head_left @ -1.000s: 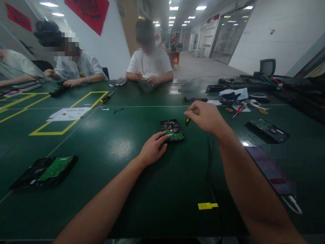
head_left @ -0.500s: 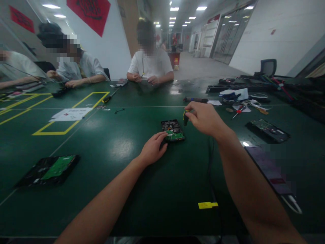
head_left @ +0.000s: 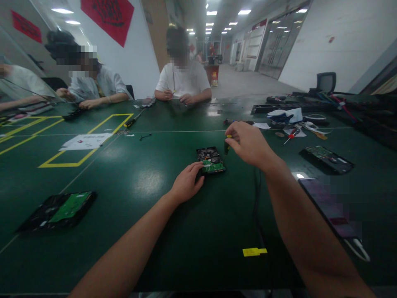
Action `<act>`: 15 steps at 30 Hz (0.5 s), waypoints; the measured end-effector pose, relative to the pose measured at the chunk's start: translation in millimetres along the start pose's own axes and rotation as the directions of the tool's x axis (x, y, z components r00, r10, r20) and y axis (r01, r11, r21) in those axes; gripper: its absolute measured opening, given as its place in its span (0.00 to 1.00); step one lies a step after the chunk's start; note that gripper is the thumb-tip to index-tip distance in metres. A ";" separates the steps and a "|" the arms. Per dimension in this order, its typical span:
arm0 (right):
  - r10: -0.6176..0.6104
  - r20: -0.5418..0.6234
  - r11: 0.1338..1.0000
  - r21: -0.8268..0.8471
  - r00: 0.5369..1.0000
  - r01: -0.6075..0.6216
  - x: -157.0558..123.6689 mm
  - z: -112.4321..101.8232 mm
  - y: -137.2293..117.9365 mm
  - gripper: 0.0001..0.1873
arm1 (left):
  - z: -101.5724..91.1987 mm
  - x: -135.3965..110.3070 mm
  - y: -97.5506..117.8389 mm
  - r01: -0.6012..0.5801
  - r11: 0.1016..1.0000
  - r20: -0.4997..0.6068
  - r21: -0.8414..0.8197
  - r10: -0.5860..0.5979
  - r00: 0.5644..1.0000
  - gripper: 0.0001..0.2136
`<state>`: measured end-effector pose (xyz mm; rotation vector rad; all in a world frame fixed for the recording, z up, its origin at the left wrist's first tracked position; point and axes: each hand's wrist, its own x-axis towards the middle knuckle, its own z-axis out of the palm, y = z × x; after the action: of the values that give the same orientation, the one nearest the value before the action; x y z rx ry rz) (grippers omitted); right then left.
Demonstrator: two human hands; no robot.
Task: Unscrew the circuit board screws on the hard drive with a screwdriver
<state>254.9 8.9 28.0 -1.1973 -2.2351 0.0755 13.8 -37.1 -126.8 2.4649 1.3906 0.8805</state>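
Note:
A hard drive [head_left: 211, 155] lies flat on the green table with its circuit board facing up. My left hand [head_left: 188, 182] grips its near left corner, fingers on the board and thumb low at the near edge. Just right of the drive, my right hand [head_left: 249, 145] pinches a small black and yellow screwdriver [head_left: 226, 145] held upright. The screwdriver's tip points down beside the drive's right edge; whether it touches anything is too small to tell.
Another hard drive [head_left: 70, 207] lies at left, a third drive [head_left: 327, 159] at right. A phone [head_left: 328, 207] with a white cable sits near my right forearm. A black cable [head_left: 257, 198] runs toward me. Tools and gloves [head_left: 285, 115] are farther back. Several people sit across the table.
The hands and screwdriver stay almost in place; the screwdriver's angle has shifted slightly. The whole view has tilted a little.

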 end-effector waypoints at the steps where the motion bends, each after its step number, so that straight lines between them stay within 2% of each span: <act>1: -0.004 0.007 1.000 -0.023 1.000 0.005 -0.5 -0.3 -1.4 0.06 | -0.1 0.0 0.2 -0.002 1.000 -0.001 -0.001 0.002 1.000 0.20; 8: -0.079 0.058 0.994 -0.067 0.995 0.082 -3.7 -0.1 1.4 0.12 | -0.6 -0.3 1.5 0.005 1.000 0.000 0.005 -0.005 1.000 0.20; 15: -0.052 0.056 0.994 -0.098 0.997 0.058 -0.3 -1.8 6.0 0.09 | -0.4 0.0 0.9 0.001 1.000 -0.004 -0.002 -0.001 1.000 0.20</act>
<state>260.4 11.9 27.4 -1.1976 -2.3412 -0.0264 14.2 -37.7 -126.1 2.4622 1.3907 0.8868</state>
